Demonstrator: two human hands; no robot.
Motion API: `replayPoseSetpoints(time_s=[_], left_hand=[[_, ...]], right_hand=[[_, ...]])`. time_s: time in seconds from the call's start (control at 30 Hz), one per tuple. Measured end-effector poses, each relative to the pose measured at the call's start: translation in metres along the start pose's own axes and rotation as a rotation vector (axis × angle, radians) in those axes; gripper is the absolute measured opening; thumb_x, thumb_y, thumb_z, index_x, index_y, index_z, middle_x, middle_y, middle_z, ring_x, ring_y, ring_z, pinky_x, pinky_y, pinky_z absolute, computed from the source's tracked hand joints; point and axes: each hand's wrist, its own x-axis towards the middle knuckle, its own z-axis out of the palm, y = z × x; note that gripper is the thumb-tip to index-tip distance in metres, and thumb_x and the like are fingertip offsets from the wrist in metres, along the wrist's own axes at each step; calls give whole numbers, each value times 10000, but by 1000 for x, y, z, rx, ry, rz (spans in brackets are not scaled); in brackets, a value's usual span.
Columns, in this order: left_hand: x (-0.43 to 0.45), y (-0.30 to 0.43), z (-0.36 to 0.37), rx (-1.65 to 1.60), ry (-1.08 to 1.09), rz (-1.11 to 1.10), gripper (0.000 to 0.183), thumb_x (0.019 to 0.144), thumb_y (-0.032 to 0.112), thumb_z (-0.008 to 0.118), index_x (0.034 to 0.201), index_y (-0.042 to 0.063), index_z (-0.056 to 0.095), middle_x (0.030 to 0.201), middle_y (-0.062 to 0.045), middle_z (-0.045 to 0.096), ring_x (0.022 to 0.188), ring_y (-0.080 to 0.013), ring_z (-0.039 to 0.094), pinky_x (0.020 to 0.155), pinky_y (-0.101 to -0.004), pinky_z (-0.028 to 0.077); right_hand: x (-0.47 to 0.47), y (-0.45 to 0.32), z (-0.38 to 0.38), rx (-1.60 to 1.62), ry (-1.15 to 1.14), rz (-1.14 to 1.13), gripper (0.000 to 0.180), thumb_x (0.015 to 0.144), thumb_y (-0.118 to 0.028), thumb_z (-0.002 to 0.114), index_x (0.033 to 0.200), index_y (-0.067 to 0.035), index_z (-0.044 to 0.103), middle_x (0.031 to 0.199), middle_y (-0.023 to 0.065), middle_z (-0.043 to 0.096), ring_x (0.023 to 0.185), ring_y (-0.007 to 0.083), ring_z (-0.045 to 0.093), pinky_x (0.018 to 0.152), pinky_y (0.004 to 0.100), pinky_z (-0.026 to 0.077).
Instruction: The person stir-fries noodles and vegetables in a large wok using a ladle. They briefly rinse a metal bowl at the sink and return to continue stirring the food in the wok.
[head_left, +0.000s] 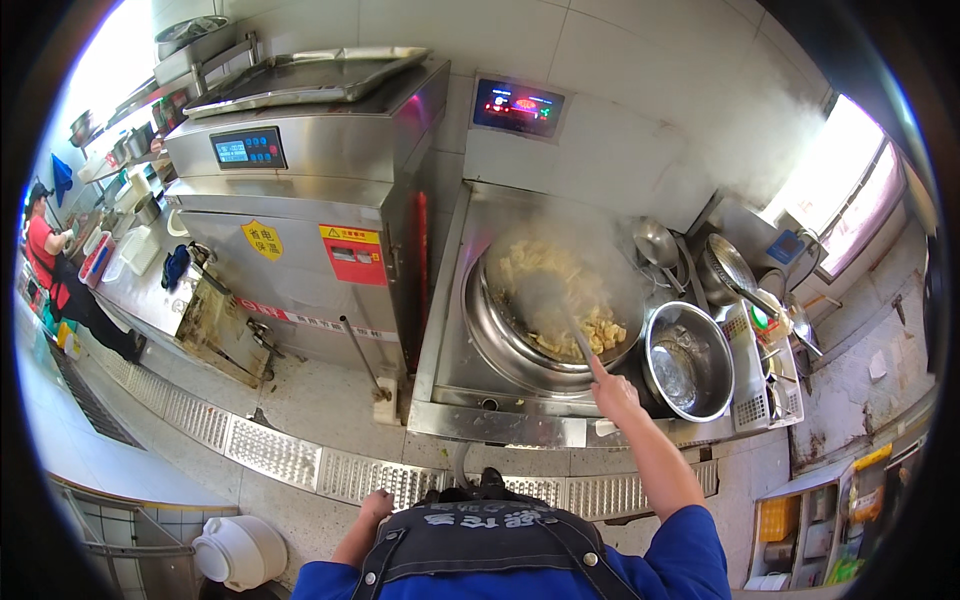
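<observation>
My right hand (619, 397) grips the handle of a long-handled wok utensil (576, 330). Its head is blurred by steam inside a large wok (495, 367), so I cannot tell whether it is a ladle or a spatula. Pale yellowish-brown chopped food (600, 330) lies in the wok around the utensil. Just right of the wok, a deep stainless steel bowl (679, 367) stands on the stove edge, with what looks like a little clear liquid at its bottom. My left hand (378, 503) hangs low beside my dark apron, loosely curled, with nothing visible in it.
Left of the stove (442, 375) stands a steel steaming cabinet (300, 217) with a tray (315, 79) on top. A strainer (727, 259) and a white basket of utensils (780, 375) sit at right. Floor grating (274, 450) runs behind me; a co-worker (49, 255) stands far left.
</observation>
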Motion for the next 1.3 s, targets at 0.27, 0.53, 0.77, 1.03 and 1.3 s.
replayPoseSetpoints(time_s=[0.27,0.53,0.77,1.03,1.3], left_hand=[[17,10,22,14,4,-2,374,789,351,465,902,58,667,830,-156,665,829,-312,641,776,-401,494],[13,23,29,24,-13,-3,382,778,375,476,861,60,677,850,-159,662,834,-328,633,781,-417,488],[16,7,38,40,-29,19,416,803,404,460,903,61,673,926,-165,651,893,-331,615,807,-423,476],[5,-7,40,128,-112,0,420,801,418,465,910,70,672,973,-189,635,933,-329,603,814,-435,472],[11,36,9,-7,-54,65,403,794,355,440,885,30,661,934,-206,638,881,-365,611,818,-428,472]], right_hand=[[18,74,-22,-218,-82,112,638,880,-233,476,1430,-261,154,880,215,635,819,360,630,730,451,490],[-55,95,-32,391,-161,87,680,837,-200,538,1423,-165,195,798,238,619,718,304,622,690,402,484],[-80,34,-42,1498,-282,452,592,890,-120,497,1413,-231,243,591,59,497,416,174,466,355,302,378],[-34,-21,-6,1939,-264,352,469,897,-143,499,1337,-209,349,556,77,504,371,188,447,344,298,356],[-69,43,0,663,137,129,565,841,-122,546,1366,-230,366,611,127,560,415,174,494,414,357,413]])
